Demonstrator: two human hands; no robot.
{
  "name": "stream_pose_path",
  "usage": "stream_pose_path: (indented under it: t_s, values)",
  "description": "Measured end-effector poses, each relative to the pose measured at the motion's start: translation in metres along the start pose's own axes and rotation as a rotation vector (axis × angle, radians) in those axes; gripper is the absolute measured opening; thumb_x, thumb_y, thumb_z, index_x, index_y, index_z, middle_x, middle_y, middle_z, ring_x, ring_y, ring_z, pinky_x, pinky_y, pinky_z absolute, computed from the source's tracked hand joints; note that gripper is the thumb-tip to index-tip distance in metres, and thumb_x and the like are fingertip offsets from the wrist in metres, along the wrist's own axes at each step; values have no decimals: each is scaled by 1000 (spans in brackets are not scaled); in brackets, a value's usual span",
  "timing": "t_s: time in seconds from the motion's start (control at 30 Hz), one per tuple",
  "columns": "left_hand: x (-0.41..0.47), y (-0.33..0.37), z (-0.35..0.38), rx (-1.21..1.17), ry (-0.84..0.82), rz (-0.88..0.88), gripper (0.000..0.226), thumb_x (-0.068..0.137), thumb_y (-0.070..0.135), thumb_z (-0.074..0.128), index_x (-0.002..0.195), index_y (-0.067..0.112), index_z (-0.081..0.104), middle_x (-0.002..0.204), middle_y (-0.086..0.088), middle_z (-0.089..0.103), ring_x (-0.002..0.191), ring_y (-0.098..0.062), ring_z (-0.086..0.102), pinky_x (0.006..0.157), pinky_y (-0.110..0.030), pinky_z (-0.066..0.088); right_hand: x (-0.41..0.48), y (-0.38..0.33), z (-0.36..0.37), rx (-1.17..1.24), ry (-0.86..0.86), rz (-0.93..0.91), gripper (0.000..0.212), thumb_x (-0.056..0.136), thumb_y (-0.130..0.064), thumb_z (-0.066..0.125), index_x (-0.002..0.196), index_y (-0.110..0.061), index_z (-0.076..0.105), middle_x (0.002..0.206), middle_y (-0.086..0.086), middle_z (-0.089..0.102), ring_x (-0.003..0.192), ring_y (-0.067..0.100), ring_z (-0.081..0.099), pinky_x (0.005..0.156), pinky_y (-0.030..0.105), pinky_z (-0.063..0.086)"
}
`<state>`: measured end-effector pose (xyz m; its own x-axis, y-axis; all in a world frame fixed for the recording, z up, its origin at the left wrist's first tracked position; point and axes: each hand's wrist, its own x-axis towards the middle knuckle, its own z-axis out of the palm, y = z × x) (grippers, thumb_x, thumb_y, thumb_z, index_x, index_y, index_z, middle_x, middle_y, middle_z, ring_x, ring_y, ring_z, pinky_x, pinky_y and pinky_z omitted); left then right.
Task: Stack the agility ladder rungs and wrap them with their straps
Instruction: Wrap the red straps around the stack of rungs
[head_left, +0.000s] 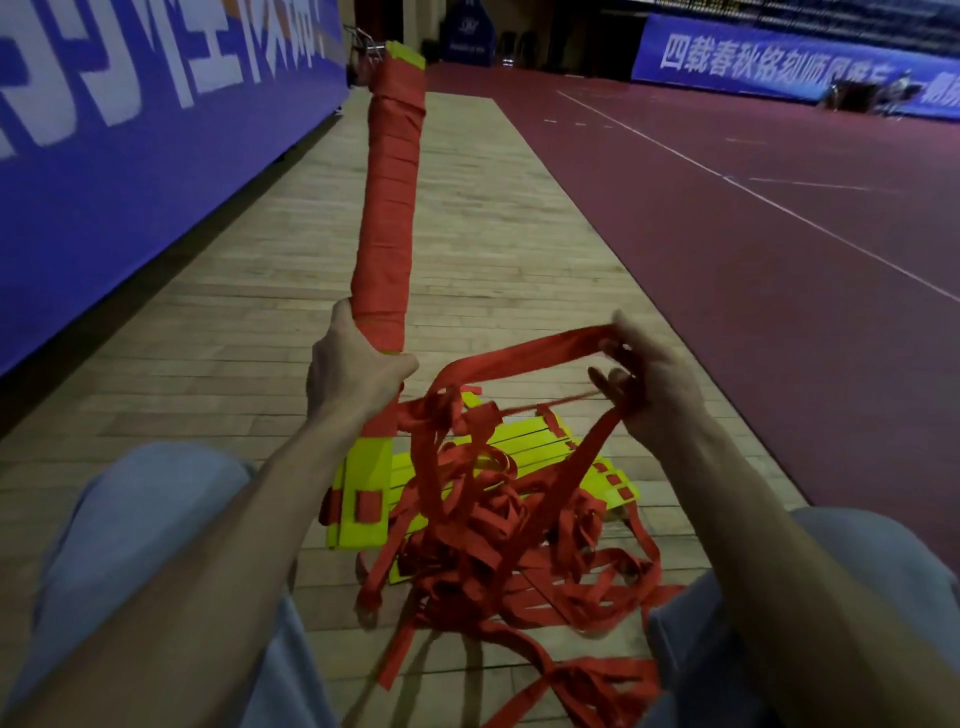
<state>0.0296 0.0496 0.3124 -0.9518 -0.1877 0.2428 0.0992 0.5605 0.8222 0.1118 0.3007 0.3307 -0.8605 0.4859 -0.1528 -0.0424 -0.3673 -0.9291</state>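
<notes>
One person, seated on the wooden floor (493, 218), two knees in light trousers (156, 525) at either side of the view. Two hands in view, both busy.

One long rung bundle (389, 208), held tilted with its far end up and away. Red strap is wound round it in many tight turns. Yellow rung ends (406, 54) show at the top, and a yellow end with one red strap tab shows at the bottom, just above the floor.

Left hand (353, 369): grip clenched round the bundle at the lower edge of the wrapping, thumb on top.

Right hand (649, 379): grip pinching red strap, fingers curled. One flat strap length (519, 358) runs from it across to the bundle just under the left hand. A second length drops from the same hand down into the pile.

One loose strap pile (519, 551), tangled loops on the floor between the knees, too knotted to count. Tails trail toward the near edge.

One more set of yellow rungs (524, 447) lies flat on the floor under the tangle, fanned out. Several slats, exact count not readable.

Two floor surfaces: wood strip underfoot, dark red court (753, 218) to the right with white lines. Two blue banners with white lettering: one along the left (130, 135), one far right (779, 57).
</notes>
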Motion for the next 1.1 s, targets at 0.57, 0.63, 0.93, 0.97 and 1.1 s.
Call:
stream_pose_path:
  t_s: [0.57, 0.63, 0.93, 0.97, 1.1]
  values:
    - [-15, 25, -9, -757, -349, -93, 44, 56, 2, 69, 96, 15, 57, 66, -3, 64, 50, -21, 63, 48, -32, 51, -4, 36, 25, -1412, -507, -87, 61, 84, 0, 64, 142, -12, 49, 141, 10, 53, 126, 25, 54, 97, 34, 49]
    - [-20, 31, -10, -846, -399, -115, 39, 62, -1, 69, 97, 12, 56, 66, -2, 63, 49, -21, 63, 47, -30, 51, -18, 44, 37, -1125, -639, -81, 64, 87, 4, 65, 145, -11, 43, 149, 6, 46, 138, 21, 42, 107, 36, 44]
    - [-28, 53, -9, -1037, -478, -164, 26, 85, -8, 58, 106, 5, 51, 74, -7, 55, 51, -16, 62, 48, -24, 49, -46, 70, 58, -896, -974, -345, 24, 85, 6, 63, 108, 8, 61, 96, 4, 67, 86, -4, 63, 76, 13, 49]
    - [-27, 53, -9, -1041, -470, -168, 26, 85, -7, 58, 106, 5, 51, 73, -7, 56, 51, -16, 62, 48, -24, 50, -41, 71, 58, -944, -913, -364, 21, 85, 6, 65, 105, 11, 63, 96, 14, 71, 86, 6, 64, 76, 21, 51]
    - [-21, 50, -13, -1021, -415, -172, 30, 83, -8, 60, 107, 7, 51, 73, -6, 57, 50, -17, 61, 47, -24, 50, -22, 66, 50, -1248, -828, -316, 17, 89, -15, 70, 104, -8, 68, 91, 8, 72, 79, 17, 65, 68, 30, 50]
